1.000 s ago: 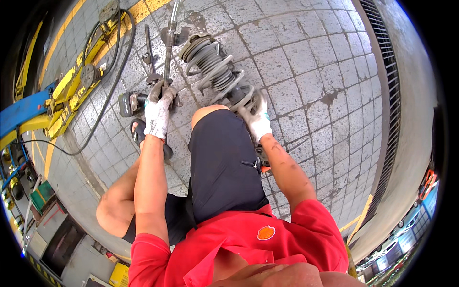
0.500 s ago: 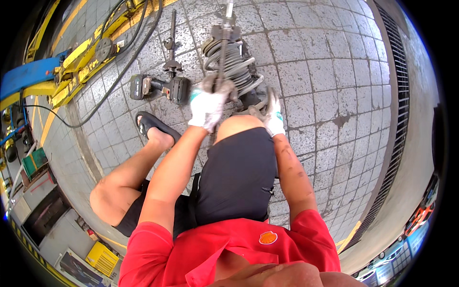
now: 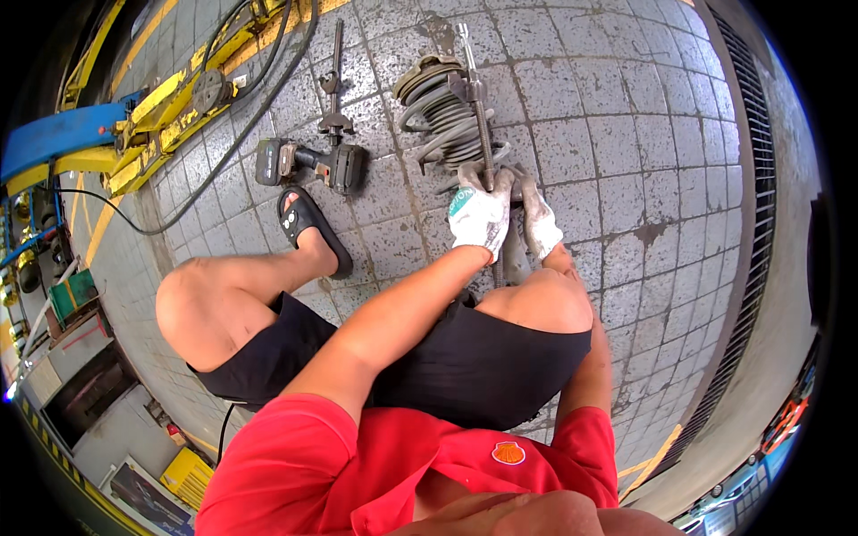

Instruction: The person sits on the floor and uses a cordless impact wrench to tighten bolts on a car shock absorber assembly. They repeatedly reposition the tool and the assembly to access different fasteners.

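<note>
On the tiled floor ahead of me lies a strut with a grey coil spring (image 3: pixel 447 116), its round top mount pointing away. A spring compressor (image 3: pixel 480 116) with a long threaded rod runs along the spring's right side. My left hand (image 3: pixel 481 217), in a white work glove, closes around the compressor near the spring's lower end. Close beside it, my right hand (image 3: pixel 539 219), also gloved, grips the strut's lower part, its fingertips partly hidden. The strut's grey lower body (image 3: pixel 515 257) shows between my wrists, then passes behind my raised knee.
Left of the strut lies a cordless impact wrench (image 3: pixel 338 168). A second spring compressor (image 3: pixel 335 89) lies just beyond it. A yellow-and-blue lift arm (image 3: pixel 147 134) and a black hose (image 3: pixel 241 129) are at the left. A drain grate (image 3: pixel 760 179) runs along the right.
The compressor has gone from lying over the spring to its right side. My left hand has moved right with it, nearer my right hand. My raised knee has swung right.
</note>
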Action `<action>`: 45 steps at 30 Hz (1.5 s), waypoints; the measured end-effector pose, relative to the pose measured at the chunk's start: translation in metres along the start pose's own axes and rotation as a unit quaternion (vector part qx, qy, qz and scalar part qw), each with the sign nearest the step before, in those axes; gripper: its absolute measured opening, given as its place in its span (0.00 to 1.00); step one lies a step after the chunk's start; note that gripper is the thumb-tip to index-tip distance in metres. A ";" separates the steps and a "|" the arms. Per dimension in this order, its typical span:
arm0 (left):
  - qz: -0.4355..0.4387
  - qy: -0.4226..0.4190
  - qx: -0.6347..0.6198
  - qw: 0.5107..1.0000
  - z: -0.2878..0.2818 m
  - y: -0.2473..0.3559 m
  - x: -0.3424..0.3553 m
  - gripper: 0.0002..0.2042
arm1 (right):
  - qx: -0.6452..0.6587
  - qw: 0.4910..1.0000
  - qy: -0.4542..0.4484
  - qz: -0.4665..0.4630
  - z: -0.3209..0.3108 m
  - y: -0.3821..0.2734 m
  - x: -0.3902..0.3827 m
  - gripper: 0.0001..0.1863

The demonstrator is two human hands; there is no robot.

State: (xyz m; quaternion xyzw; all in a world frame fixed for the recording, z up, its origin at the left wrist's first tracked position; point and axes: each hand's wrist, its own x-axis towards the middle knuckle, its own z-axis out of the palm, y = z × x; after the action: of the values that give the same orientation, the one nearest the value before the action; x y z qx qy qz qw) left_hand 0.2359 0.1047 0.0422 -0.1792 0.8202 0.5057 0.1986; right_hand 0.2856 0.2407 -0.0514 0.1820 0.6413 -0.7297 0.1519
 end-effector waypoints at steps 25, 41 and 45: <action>0.215 -0.312 0.271 0.885 -0.069 0.103 0.164 0.44 | -0.390 0.919 -0.061 0.022 0.029 -0.055 -0.010 0.30; 0.195 -0.126 0.215 0.949 -0.090 0.047 0.184 0.39 | -0.120 0.992 -0.034 0.024 -0.039 0.007 0.045 0.27; 0.202 -0.099 0.209 0.952 -0.097 0.036 0.179 0.31 | -0.025 0.997 -0.040 0.066 -0.017 -0.032 0.043 0.20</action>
State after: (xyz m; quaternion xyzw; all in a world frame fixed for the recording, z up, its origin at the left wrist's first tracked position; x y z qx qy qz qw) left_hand 0.0512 0.0163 0.0184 0.0870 0.9027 0.3676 0.2060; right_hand 0.2345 0.2627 -0.0446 0.1906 0.6395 -0.7082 0.2304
